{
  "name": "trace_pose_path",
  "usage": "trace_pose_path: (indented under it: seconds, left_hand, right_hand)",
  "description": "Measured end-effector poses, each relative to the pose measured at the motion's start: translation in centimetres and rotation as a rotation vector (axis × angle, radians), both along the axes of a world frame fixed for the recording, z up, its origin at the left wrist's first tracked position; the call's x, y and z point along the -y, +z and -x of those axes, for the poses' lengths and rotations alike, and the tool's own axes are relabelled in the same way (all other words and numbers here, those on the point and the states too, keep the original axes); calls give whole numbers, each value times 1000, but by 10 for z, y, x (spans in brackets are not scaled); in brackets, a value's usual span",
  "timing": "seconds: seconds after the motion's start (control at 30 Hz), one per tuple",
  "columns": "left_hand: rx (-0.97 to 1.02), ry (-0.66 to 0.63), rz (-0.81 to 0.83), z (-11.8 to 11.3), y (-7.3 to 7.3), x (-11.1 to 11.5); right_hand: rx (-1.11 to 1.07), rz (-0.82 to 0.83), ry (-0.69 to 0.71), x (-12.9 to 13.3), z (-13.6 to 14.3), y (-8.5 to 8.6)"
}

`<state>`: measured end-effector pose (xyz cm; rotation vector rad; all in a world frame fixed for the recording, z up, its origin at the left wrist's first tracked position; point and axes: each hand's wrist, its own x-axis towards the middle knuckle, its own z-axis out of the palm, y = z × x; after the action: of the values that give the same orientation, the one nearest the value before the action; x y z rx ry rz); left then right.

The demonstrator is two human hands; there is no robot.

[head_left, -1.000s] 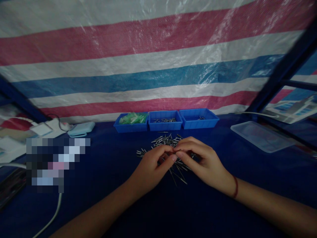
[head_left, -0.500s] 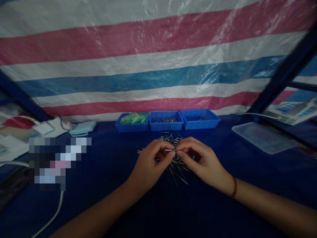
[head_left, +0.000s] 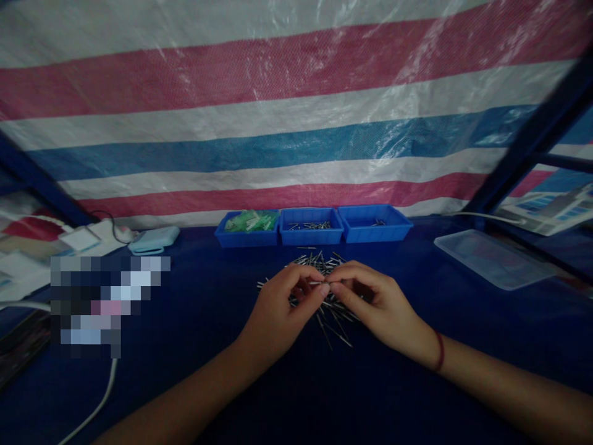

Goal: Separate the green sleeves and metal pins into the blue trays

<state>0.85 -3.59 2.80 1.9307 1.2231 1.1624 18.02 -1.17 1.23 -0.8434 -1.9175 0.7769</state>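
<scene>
Over a loose pile of thin metal pins (head_left: 340, 307), my two hands meet fingertip to fingertip. My left hand (head_left: 285, 300) is closed in a pinch, thumb and forefinger on one end of a thin metal pin (head_left: 316, 283). From the other side my right hand (head_left: 377, 296), also pinching, grips the pin's right end. The pin lies roughly level, and fingers cover most of it. Whether it is one piece or two joined parts I cannot tell.
At the back stand three blue bins: the left bin (head_left: 225, 239) with green-and-clear plastic pieces, the middle bin (head_left: 310, 237) and right bin (head_left: 377, 232) with metal pins. A clear plastic lid (head_left: 491, 258) lies right. A light-blue case (head_left: 155, 240) and white cable (head_left: 111, 386) are left.
The hands' fingertips have drawn slightly closer together and sunk a touch, so less of the pin shows. Otherwise the scene is the same.
</scene>
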Motion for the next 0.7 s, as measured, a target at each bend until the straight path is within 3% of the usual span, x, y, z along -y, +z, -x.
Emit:
trace_pose_path:
  seconds: [0.1, 0.17, 0.27, 0.33, 0.43, 0.57, 0.7]
  left_hand:
    - [2, -12, 50, 1, -3, -1]
    - [7, -22, 85, 2, -4, -1]
    - [-31, -23, 73, 3, -4, -1]
    - [-88, -11, 31, 6, -1, -3]
    - [-228, 33, -71, 22, 8, -12]
    - [-541, 48, -184, 62, 17, -37]
    - [-667, -27, -88, 93, 14, -55]
  right_hand:
    - [-6, -68, -102, -10, -6, 7]
    - [-8, -196, -268, -26, -16, 14]
    - [97, -445, -622, -61, -37, 24]
    - [231, -505, -729, -81, -52, 25]
    - [326, -500, -738, -97, -67, 18]
    - [342, -495, -648, -86, -68, 9]
    - [356, -469, -508, -67, -56, 6]
